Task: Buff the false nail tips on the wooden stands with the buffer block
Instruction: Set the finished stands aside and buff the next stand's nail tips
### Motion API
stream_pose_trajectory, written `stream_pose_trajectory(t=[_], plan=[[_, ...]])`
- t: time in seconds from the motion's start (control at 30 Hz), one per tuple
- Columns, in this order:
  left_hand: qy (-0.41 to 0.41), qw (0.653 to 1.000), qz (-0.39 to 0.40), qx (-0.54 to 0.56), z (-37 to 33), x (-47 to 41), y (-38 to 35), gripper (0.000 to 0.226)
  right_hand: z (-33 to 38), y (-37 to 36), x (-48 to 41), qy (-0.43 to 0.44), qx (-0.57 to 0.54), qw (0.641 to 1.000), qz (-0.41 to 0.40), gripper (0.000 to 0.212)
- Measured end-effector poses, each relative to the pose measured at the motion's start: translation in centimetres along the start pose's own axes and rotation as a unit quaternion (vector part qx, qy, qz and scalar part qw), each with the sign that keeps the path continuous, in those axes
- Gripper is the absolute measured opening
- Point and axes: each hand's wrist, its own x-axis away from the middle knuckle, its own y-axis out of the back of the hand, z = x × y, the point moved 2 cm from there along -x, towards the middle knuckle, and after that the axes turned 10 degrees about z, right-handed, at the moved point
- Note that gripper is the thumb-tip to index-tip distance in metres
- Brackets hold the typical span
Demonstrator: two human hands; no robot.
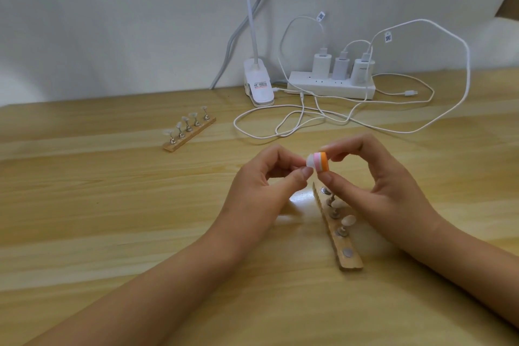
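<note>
My right hand (pixel 373 185) pinches a small buffer block (pixel 321 161) with orange, pink and white layers, between thumb and fingers. My left hand (pixel 264 185) pinches a clear false nail tip (pixel 310 161) against the block's white face, above the table. Below my right hand lies a wooden stand (pixel 341 236) with metal pegs, some carrying clear tips, two magnet spots bare; my hand hides part of it. A second wooden stand (pixel 189 132) with several tips on pegs sits far left.
At the back stand a white clip lamp (pixel 258 87) and a white power strip (pixel 331 84) with three chargers. White cables (pixel 309 121) loop over the wooden table (pixel 112 205) behind my hands.
</note>
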Motion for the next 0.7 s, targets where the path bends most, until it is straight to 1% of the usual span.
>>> stream_pose_trajectory(t=[0.07,0.17,0.27,0.37,0.4,0.5,0.57,0.7], plan=[[0.0,1.0,0.0,0.006,-0.04,0.0,-0.01,0.006,-0.16,0.07,-0.02,-0.012,-0.012,1.0,-0.004,0.019],[-0.003,1.0,0.012,-0.001,-0.18,0.05,-0.14,0.006,-0.17,0.16,0.04,0.009,-0.006,1.0,-0.011,0.019],[-0.003,1.0,0.008,0.011,-0.2,0.08,-0.08,0.008,-0.31,0.08,-0.01,-0.018,-0.015,1.0,0.004,0.021],[-0.009,1.0,0.017,-0.007,-0.26,0.06,-0.23,0.007,-0.08,0.15,0.13,0.015,-0.004,1.0,-0.015,0.019],[-0.007,1.0,0.02,-0.013,-0.22,0.04,-0.27,0.007,-0.06,0.09,0.14,0.014,-0.003,1.0,-0.012,0.019],[0.008,1.0,0.018,0.004,-0.16,0.04,-0.22,0.007,-0.27,0.04,0.07,-0.011,-0.01,1.0,-0.002,0.018],[0.01,1.0,0.019,0.013,-0.26,0.02,-0.21,0.006,-0.32,0.12,0.0,-0.004,0.003,1.0,-0.006,0.02],[0.015,0.999,0.01,0.028,-0.25,0.01,-0.13,0.006,-0.55,0.07,-0.1,-0.023,-0.019,1.0,0.006,0.013]])
